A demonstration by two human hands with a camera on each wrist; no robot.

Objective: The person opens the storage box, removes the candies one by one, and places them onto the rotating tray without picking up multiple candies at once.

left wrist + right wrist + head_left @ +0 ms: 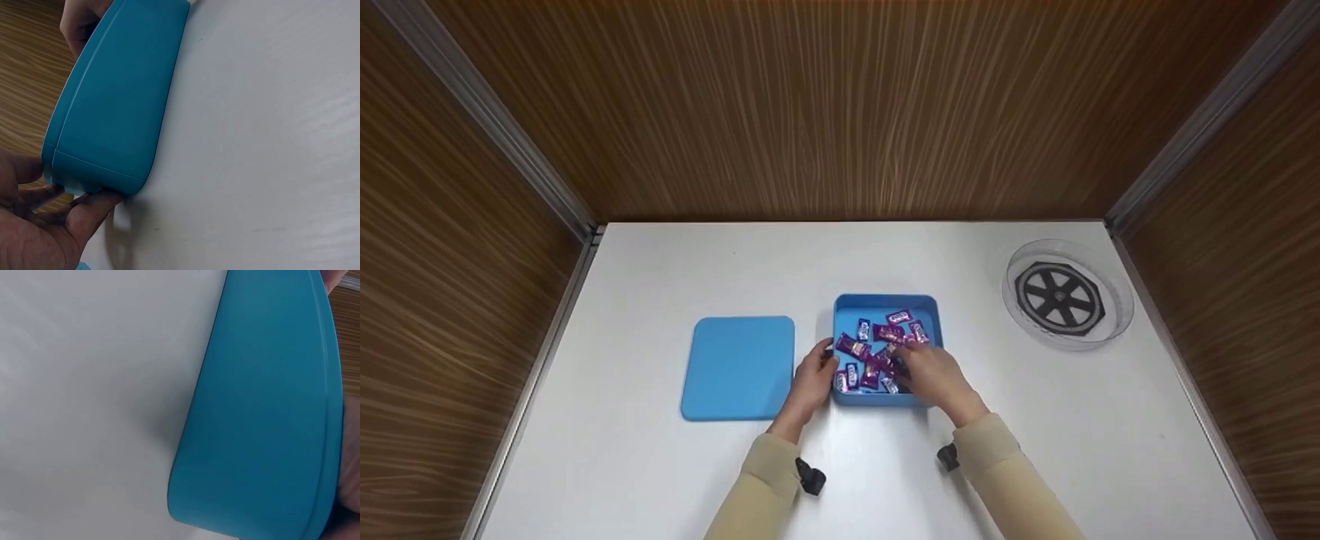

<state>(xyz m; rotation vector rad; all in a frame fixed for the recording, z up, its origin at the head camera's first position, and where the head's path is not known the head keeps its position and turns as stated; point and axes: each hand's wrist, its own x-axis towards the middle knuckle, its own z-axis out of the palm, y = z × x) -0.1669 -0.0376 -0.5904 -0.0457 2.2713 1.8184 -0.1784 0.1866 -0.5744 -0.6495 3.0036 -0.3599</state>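
A blue square box (885,400), its top off, holds several small wrapped candies (853,346) in purple, pink and blue-silver wrappers. My left hand (811,382) rests at the box's left side; in the left wrist view its fingers (93,211) touch the outer wall near a corner. Over the right rim, my right hand (934,375) reaches down into the box, fingers bent among the candies. Whether it grips any candy I cannot tell. The right wrist view shows mostly the box's outer wall (253,410), which hides the fingertips.
A flat blue lid (739,367) lies left of the box on the white table (885,487). At the far right stands a clear round container (1119,289) over a black spoked disc (1060,298). Wood-grain panels (847,112) enclose the table at the back and sides.
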